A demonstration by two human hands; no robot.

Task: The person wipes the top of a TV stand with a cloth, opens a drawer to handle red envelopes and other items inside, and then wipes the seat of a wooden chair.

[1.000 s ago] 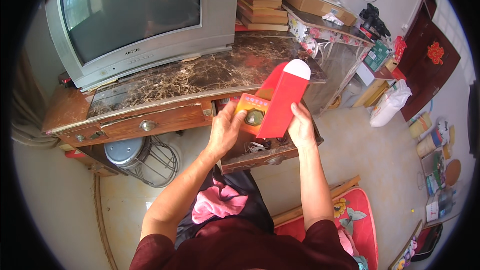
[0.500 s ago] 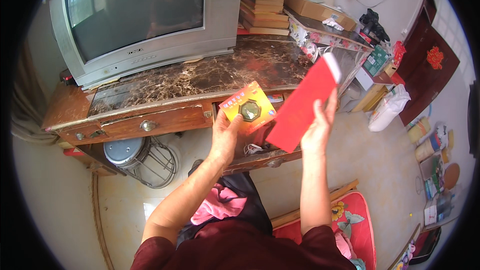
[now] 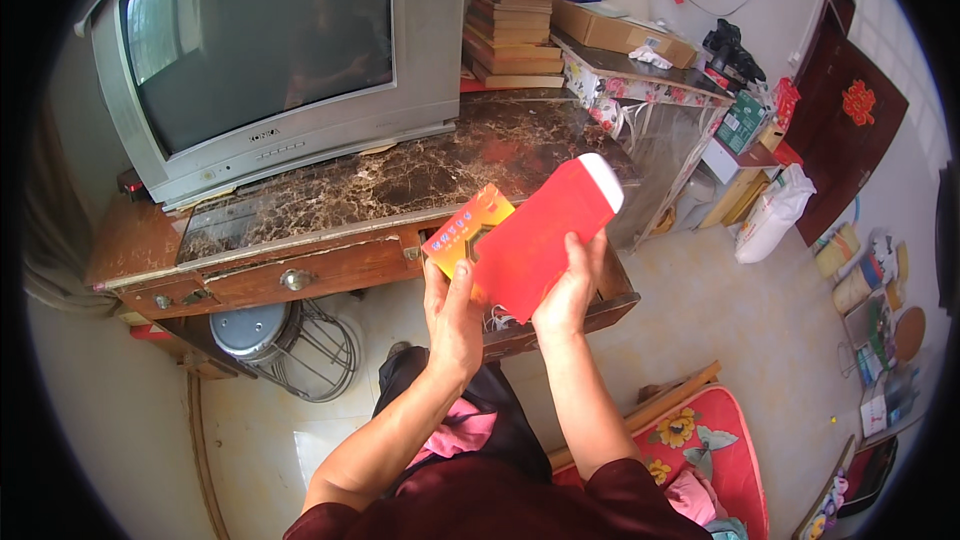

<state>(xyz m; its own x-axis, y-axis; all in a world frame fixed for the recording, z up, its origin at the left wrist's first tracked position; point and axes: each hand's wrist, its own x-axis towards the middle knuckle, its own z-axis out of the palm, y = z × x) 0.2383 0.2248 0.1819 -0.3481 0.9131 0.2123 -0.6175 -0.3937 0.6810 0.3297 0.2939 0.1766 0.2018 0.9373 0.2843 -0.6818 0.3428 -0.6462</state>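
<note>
My left hand (image 3: 453, 325) grips a flat yellow-orange packet (image 3: 461, 230) by its lower edge, thumb on its front. A dark eight-sided emblem on the packet is partly covered. My right hand (image 3: 572, 290) holds a long red envelope (image 3: 545, 235) with a white end flap, thumb across its front. The envelope overlaps the packet's right side. Both are held over an open wooden drawer (image 3: 612, 312), where a white cord-like item partly shows beneath my hands.
A large grey television (image 3: 290, 145) stands on the marble-patterned desk top (image 3: 400, 165), beside a stack of books (image 3: 512, 30). Below is a round metal-framed stool (image 3: 250, 330). A red floral cushioned seat (image 3: 725, 430) lies at lower right. A white sack (image 3: 775, 215) stands near the door.
My right hand has brought the red envelope left and down, so it now covers part of the yellow-orange packet. My left hand has lowered slightly. The view has shifted a little.
</note>
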